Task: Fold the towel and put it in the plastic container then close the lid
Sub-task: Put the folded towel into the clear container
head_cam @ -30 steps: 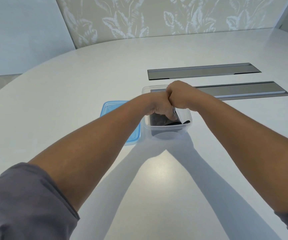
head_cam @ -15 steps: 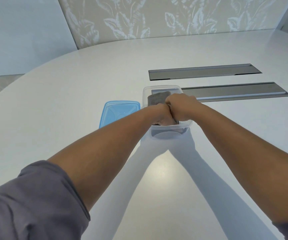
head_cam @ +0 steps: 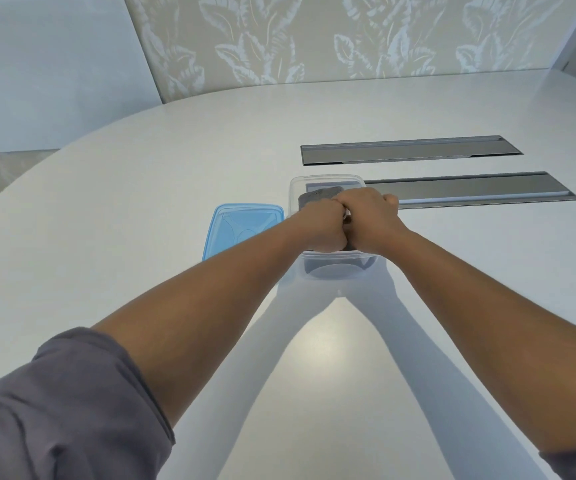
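A clear plastic container (head_cam: 335, 271) stands on the white table, with a folded dark grey towel (head_cam: 317, 196) inside it. My left hand (head_cam: 324, 228) and my right hand (head_cam: 371, 220) are side by side over the container, fingers curled down onto the towel's near part and hiding it. The towel's far end shows past my knuckles. A blue lid (head_cam: 241, 225) lies flat on the table just left of the container, partly behind my left forearm.
Two long grey metal cable hatches (head_cam: 407, 152) (head_cam: 470, 188) are set into the white table (head_cam: 106, 220) behind and right of the container. A leaf-patterned wall runs along the table's far edge.
Both hands have gone lower into the container and come toward its near side, and the towel's far end now shows flat inside it.
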Available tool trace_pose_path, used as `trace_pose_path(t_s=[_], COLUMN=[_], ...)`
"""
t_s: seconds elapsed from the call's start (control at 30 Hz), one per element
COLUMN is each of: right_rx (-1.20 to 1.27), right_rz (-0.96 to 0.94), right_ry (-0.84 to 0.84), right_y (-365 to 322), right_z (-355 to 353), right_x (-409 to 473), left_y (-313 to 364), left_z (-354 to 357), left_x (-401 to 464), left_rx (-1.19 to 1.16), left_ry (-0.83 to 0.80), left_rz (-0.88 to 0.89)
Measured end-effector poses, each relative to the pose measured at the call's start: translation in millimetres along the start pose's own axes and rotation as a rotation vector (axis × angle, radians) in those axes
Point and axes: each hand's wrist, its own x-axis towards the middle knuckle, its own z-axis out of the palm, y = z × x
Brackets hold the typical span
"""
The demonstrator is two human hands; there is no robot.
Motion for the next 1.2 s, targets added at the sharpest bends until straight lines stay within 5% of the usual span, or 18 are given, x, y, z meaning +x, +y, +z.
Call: trace_pose_path(t_s=[0.23, 0.43, 0.67, 1.0, 1.2], right_rx=[-0.003, 0.245, 0.789, 0.627, 0.598], right_rz=[0.047, 0.092, 0.583, 0.525, 0.531], right_ry=[-0.121, -0.015, 0.075, -0.003, -0.021], right_y=[1, 10, 9, 6, 3], right_z=[1, 6, 4, 0, -1], right_x=[-2, -6, -14, -14, -15], left_y=[-20, -23, -30, -32, -70], left_z=[6, 12, 17, 26, 34], left_x=[-9, -12, -11, -26, -34], left_rx=[0.064, -0.054, -0.209, -1.074, -0.722], left_ry=[0.16, 0.285, 0.303, 0.607, 0.53], left_rz=[-0.078, -0.068, -0.089, -0.336, -0.507])
